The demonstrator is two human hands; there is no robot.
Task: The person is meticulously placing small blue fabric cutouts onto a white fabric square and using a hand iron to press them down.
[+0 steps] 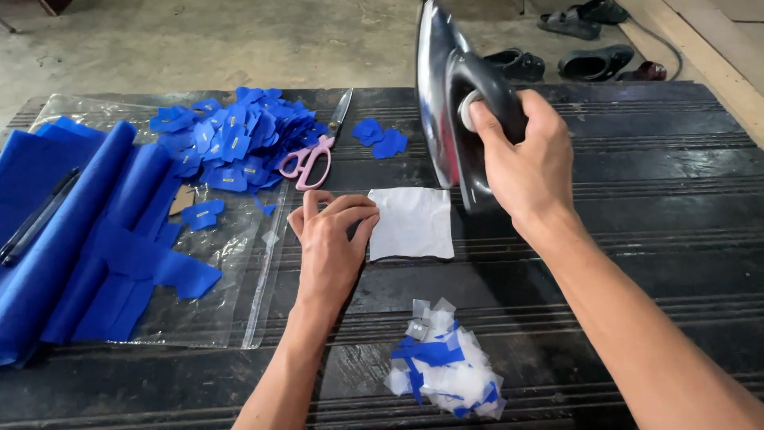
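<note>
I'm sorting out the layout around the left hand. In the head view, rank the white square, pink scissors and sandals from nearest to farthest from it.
From the left hand:
1. White square, touching its fingertips, to the right.
2. Pink scissors, just above it on the table.
3. Sandals, on the floor past the table's far edge.

Bare concrete floor (pixel 239 40) behind a dark ribbed tabletop (pixel 660 167), black sandals (pixel 593 60) lying around, wooden plank (pixel 700 56) on the right.

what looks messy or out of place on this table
Little stands out. A loose heap of white and blue scraps lies near the table's front edge. The iron is held tilted on end by the right hand, off the white cloth square.
</note>
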